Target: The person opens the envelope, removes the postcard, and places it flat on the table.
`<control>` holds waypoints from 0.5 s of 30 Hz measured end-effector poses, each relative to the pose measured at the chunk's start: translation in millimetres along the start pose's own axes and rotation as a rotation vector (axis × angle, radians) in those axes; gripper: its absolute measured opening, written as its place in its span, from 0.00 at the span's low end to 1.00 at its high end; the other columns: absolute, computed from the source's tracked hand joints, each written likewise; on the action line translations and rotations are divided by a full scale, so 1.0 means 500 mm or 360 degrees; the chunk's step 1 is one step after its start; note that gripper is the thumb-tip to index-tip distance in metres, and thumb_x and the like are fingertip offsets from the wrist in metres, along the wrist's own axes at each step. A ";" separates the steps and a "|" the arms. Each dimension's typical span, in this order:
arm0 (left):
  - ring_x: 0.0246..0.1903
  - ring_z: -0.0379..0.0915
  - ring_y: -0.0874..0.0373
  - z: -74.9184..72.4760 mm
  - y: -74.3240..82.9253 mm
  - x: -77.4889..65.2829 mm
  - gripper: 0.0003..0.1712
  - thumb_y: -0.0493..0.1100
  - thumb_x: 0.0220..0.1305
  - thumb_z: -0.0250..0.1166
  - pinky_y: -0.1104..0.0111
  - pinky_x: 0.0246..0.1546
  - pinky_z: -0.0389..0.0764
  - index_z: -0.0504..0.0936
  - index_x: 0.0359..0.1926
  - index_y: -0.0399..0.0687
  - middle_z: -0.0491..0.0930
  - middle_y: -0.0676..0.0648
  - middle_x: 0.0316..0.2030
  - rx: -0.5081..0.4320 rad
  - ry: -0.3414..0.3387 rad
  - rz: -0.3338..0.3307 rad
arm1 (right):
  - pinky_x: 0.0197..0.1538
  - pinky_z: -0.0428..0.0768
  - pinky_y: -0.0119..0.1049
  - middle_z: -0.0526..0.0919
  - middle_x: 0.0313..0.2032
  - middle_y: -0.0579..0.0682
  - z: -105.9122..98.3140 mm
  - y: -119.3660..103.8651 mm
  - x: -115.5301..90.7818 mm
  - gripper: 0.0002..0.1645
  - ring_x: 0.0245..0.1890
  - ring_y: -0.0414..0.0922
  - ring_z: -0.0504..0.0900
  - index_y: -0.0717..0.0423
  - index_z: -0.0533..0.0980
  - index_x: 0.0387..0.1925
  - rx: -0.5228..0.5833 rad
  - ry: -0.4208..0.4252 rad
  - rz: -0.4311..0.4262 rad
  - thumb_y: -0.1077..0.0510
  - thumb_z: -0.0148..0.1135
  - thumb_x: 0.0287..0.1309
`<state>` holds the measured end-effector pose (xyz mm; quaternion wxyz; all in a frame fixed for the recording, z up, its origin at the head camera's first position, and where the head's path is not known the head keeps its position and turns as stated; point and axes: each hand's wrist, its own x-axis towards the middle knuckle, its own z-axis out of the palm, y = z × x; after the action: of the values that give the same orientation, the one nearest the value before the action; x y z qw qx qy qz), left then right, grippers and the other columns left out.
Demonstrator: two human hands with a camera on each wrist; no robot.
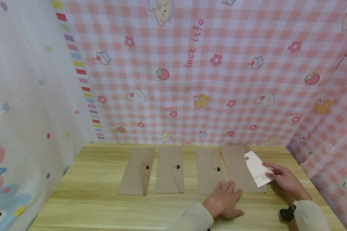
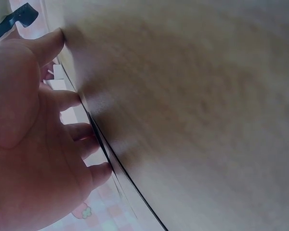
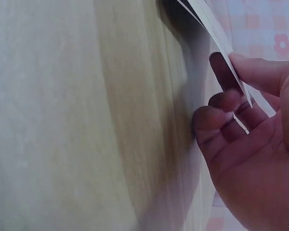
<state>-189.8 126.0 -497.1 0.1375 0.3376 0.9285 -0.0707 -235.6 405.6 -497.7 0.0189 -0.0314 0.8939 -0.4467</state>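
Observation:
Between thumb and fingers, my right hand (image 1: 286,179) pinches a white card (image 1: 257,170) with red print. In the right wrist view, the thumb lies on one face of the card (image 3: 221,45) and fingers are behind it. Beneath the card, a brown paper envelope (image 1: 234,166) lies on the table, partly covered. My left hand (image 1: 224,199) is spread, its fingertips at the near end of another brown envelope (image 1: 206,166) and the edge of the covered one. The left wrist view shows its fingers (image 2: 67,99) extended down to the surface.
Two more brown envelopes, one at far left (image 1: 133,173) and one beside it (image 1: 167,170), lie side by side with small dark marks on them. All rest on a wooden table (image 1: 95,179). A pink checked cloth (image 1: 234,80) hangs behind the table.

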 end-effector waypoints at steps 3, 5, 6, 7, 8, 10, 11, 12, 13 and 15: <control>0.76 0.38 0.68 0.000 -0.001 0.000 0.42 0.77 0.65 0.44 0.65 0.74 0.49 0.47 0.76 0.78 0.44 0.61 0.77 -0.0002 0.0000 0.0004 | 0.23 0.68 0.33 0.63 0.20 0.43 -0.001 0.000 -0.001 0.32 0.17 0.37 0.63 0.70 0.64 0.67 0.0036 -0.0004 0.0049 0.59 0.59 0.68; 0.76 0.38 0.68 -0.001 -0.001 0.001 0.41 0.77 0.66 0.44 0.65 0.74 0.49 0.48 0.76 0.78 0.44 0.61 0.77 -0.0003 0.0002 0.0007 | 0.23 0.70 0.33 0.67 0.22 0.44 -0.002 0.001 -0.002 0.32 0.19 0.39 0.66 0.69 0.64 0.68 0.0063 -0.0011 0.0070 0.60 0.59 0.68; 0.76 0.38 0.68 -0.001 -0.001 0.001 0.41 0.77 0.66 0.44 0.65 0.74 0.49 0.48 0.76 0.78 0.44 0.61 0.77 -0.0002 0.0005 0.0007 | 0.23 0.71 0.33 0.69 0.23 0.45 -0.002 0.001 -0.003 0.31 0.19 0.39 0.68 0.69 0.64 0.68 0.0077 -0.0016 0.0077 0.60 0.58 0.68; 0.76 0.38 0.68 -0.001 -0.001 0.001 0.41 0.77 0.66 0.44 0.65 0.74 0.49 0.48 0.76 0.78 0.44 0.61 0.77 -0.0003 0.0007 0.0008 | 0.24 0.71 0.33 0.71 0.25 0.46 -0.002 0.001 -0.004 0.32 0.20 0.40 0.69 0.69 0.64 0.68 0.0083 -0.0017 0.0083 0.60 0.59 0.68; 0.76 0.38 0.67 -0.001 -0.001 0.001 0.41 0.77 0.65 0.44 0.65 0.74 0.49 0.48 0.76 0.78 0.45 0.61 0.77 -0.0001 0.0008 0.0009 | 0.24 0.72 0.33 0.73 0.27 0.47 -0.002 0.002 -0.004 0.32 0.21 0.40 0.70 0.68 0.64 0.68 0.0083 -0.0020 0.0082 0.60 0.59 0.68; 0.76 0.38 0.68 -0.001 -0.001 0.000 0.41 0.77 0.65 0.44 0.65 0.74 0.49 0.48 0.76 0.78 0.45 0.61 0.77 0.0002 0.0007 0.0010 | 0.25 0.74 0.33 0.76 0.33 0.50 -0.002 0.004 -0.006 0.31 0.24 0.39 0.72 0.68 0.64 0.69 0.0072 -0.0021 0.0068 0.61 0.59 0.68; 0.76 0.38 0.68 -0.001 -0.001 0.000 0.41 0.77 0.65 0.44 0.65 0.74 0.49 0.48 0.76 0.78 0.45 0.61 0.77 0.0002 0.0006 0.0010 | 0.25 0.74 0.34 0.77 0.37 0.53 -0.002 0.005 -0.006 0.31 0.25 0.39 0.73 0.67 0.64 0.69 0.0074 -0.0023 0.0063 0.62 0.59 0.68; 0.76 0.38 0.67 -0.002 -0.001 0.000 0.41 0.77 0.65 0.44 0.65 0.74 0.49 0.48 0.76 0.78 0.45 0.61 0.77 0.0002 0.0004 0.0010 | 0.26 0.75 0.34 0.78 0.40 0.55 -0.003 0.005 -0.007 0.32 0.26 0.39 0.74 0.67 0.63 0.69 0.0070 -0.0029 0.0057 0.62 0.58 0.68; 0.76 0.38 0.68 -0.002 -0.002 0.000 0.41 0.77 0.65 0.44 0.65 0.74 0.49 0.48 0.76 0.78 0.44 0.61 0.77 0.0001 0.0002 0.0011 | 0.27 0.76 0.34 0.77 0.43 0.58 -0.003 0.005 -0.008 0.32 0.28 0.38 0.75 0.67 0.63 0.69 0.0074 -0.0035 0.0061 0.63 0.58 0.68; 0.76 0.38 0.68 -0.001 -0.002 -0.001 0.41 0.77 0.65 0.44 0.65 0.74 0.49 0.48 0.76 0.78 0.45 0.61 0.77 0.0003 0.0001 0.0010 | 0.29 0.77 0.34 0.75 0.49 0.64 -0.005 0.006 -0.009 0.33 0.31 0.38 0.76 0.67 0.61 0.71 0.0086 -0.0073 0.0064 0.64 0.56 0.68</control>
<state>-190.2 125.4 -496.3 0.1371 0.3407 0.9274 -0.0708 -231.5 409.9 -498.3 0.0491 -0.0230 0.8813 -0.4694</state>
